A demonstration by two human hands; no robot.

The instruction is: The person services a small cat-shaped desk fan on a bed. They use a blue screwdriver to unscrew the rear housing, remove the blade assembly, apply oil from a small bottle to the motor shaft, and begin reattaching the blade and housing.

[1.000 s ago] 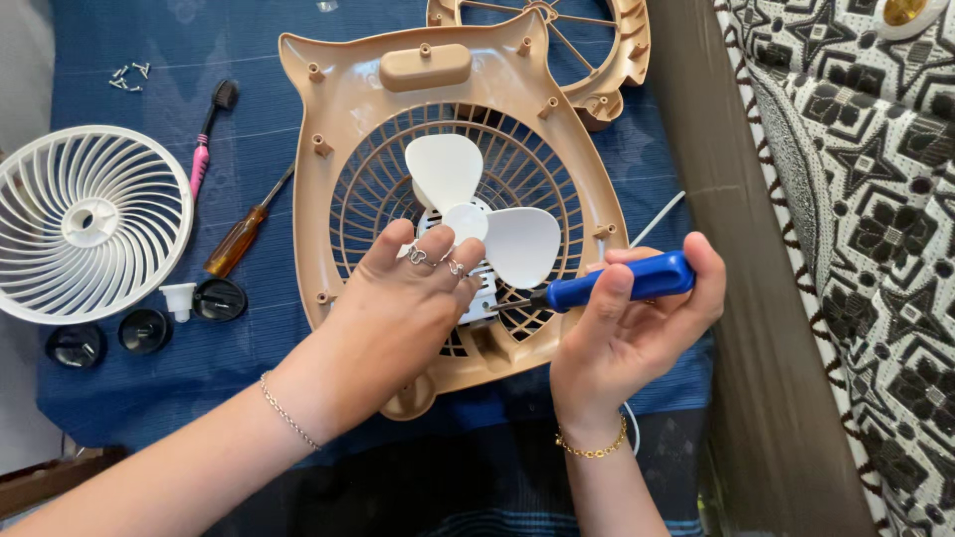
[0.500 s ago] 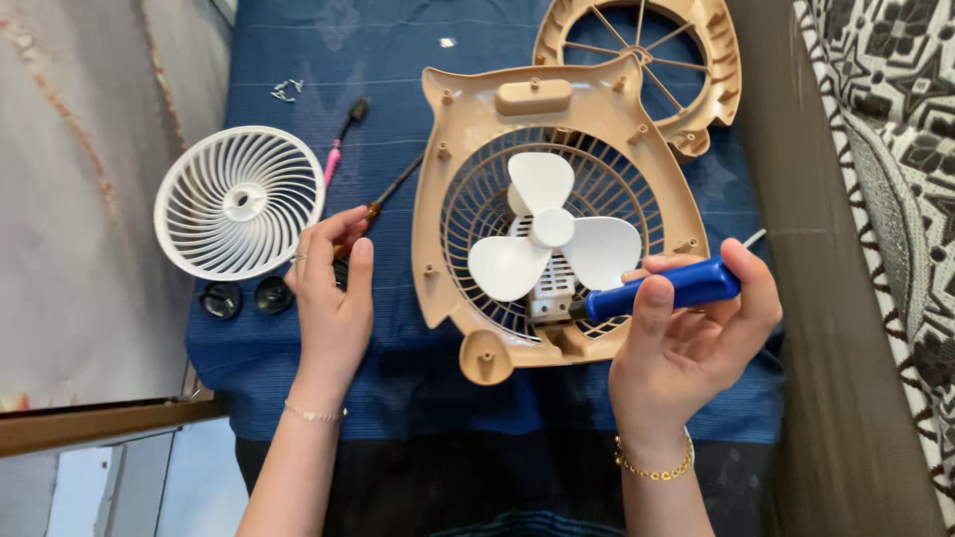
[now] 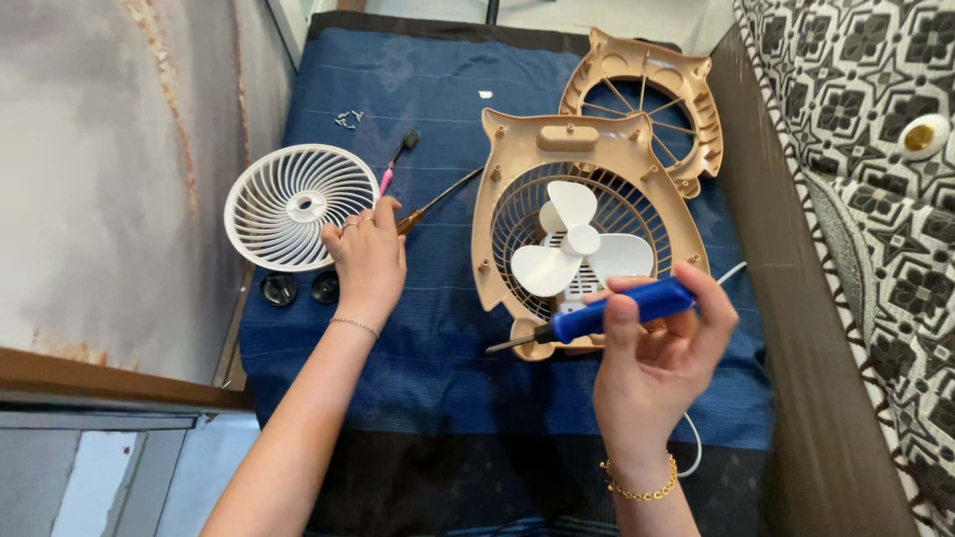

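Two hands are at work over a blue cloth (image 3: 438,328) spread with a dismantled tan table fan. One second ago the left hand (image 3: 366,257) lay on the white blades inside the fan housing (image 3: 587,214); half a second ago it had drawn off toward nine o'clock, and now it rests at the orange handle of a second screwdriver (image 3: 438,199), fingers curled down over the handle end, though whether they actually grip it cannot be told. With the blades uncovered, the three-bladed white propeller (image 3: 577,244) sits plainly at the housing's centre, untouched.

The right hand (image 3: 662,358) has kept its hold throughout: thumb and fingers wrapped around the blue-handled screwdriver (image 3: 607,313), which now lies nearly level, tip pointing toward eight o'clock off the housing's lower edge rather than into it.

At nine o'clock from the left hand lies the round white grille (image 3: 296,207), with two black caps (image 3: 298,288) just below it. A second tan frame (image 3: 647,99) lies at one o'clock, partly under the housing. The small metal bits (image 3: 346,119) near eleven o'clock are too small to identify, and the white cord (image 3: 731,273) vanishes behind the right hand.
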